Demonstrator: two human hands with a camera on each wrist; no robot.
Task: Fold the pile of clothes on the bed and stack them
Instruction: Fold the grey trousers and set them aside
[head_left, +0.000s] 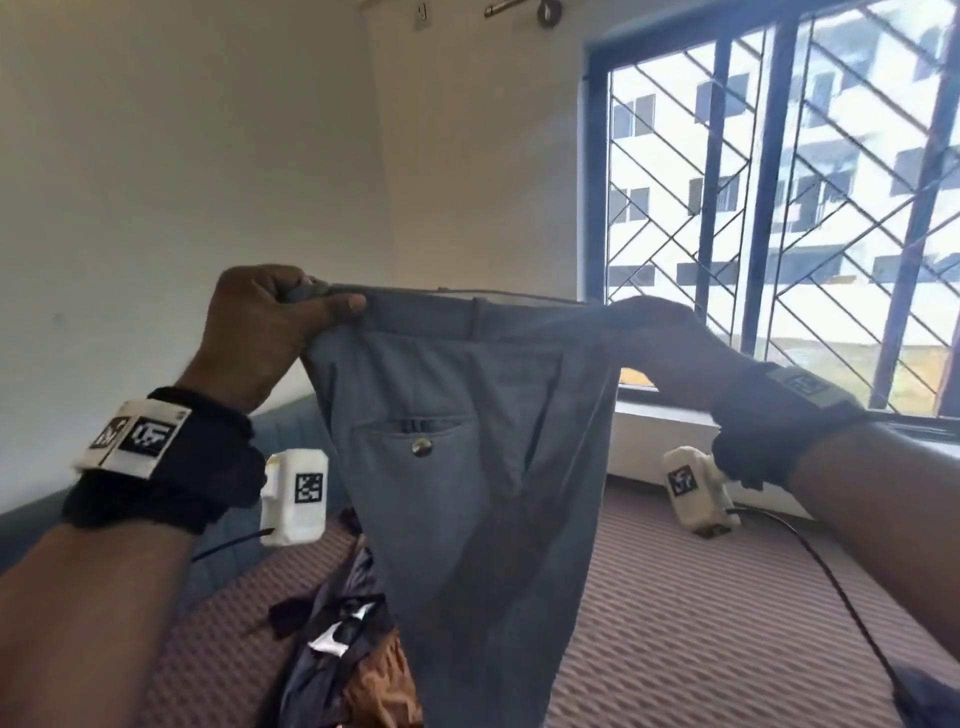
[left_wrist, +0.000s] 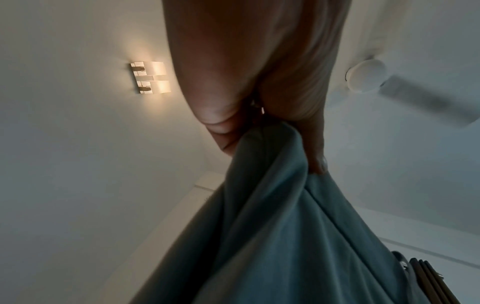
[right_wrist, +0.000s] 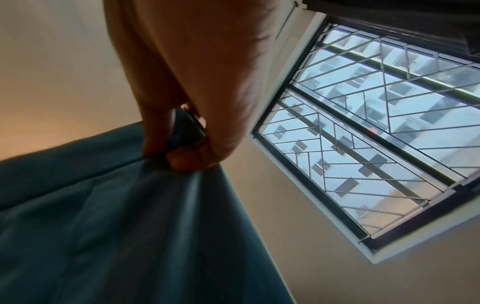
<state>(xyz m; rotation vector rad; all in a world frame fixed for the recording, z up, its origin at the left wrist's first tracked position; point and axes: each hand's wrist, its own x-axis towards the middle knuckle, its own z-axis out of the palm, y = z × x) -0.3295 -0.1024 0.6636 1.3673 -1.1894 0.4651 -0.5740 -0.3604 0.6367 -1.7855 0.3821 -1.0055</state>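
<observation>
**Ops:** What am I looking at on your end?

**Me:** I'm seeing a pair of grey-blue trousers (head_left: 457, 447) being held up in the air by the waistband, back side facing me, with a buttoned pocket (head_left: 422, 441) showing just under the band. The legs are hanging straight down towards six o'clock.

**Ops:** How are the hands gripping?

**Me:** The left hand (head_left: 265, 332) is sitting at about nine o'clock of the waistband, fingers curled over the top edge and thumb pressing along the front, so it's clamping the cloth. From the left wrist view I'm watching the fingers (left_wrist: 315, 144) bunching the fabric (left_wrist: 272, 226) tightly. The right hand (head_left: 670, 338) is holding the other end at three o'clock; the right wrist view is showing the thumb and fingers (right_wrist: 187, 158) pinching a fold of the cloth (right_wrist: 103, 216).

**Ops:** And the rest of the laundry?

**Me:** A small heap of clothes (head_left: 353, 665), dark and rust-brown pieces, is lying on the ribbed bedcover (head_left: 701, 623) at roughly seven o'clock from the hanging legs, partly hidden behind them. A barred window (head_left: 779, 182) is filling the wall at two o'clock, and a cable (head_left: 841, 603) is trailing across the bed below the right wrist.
</observation>
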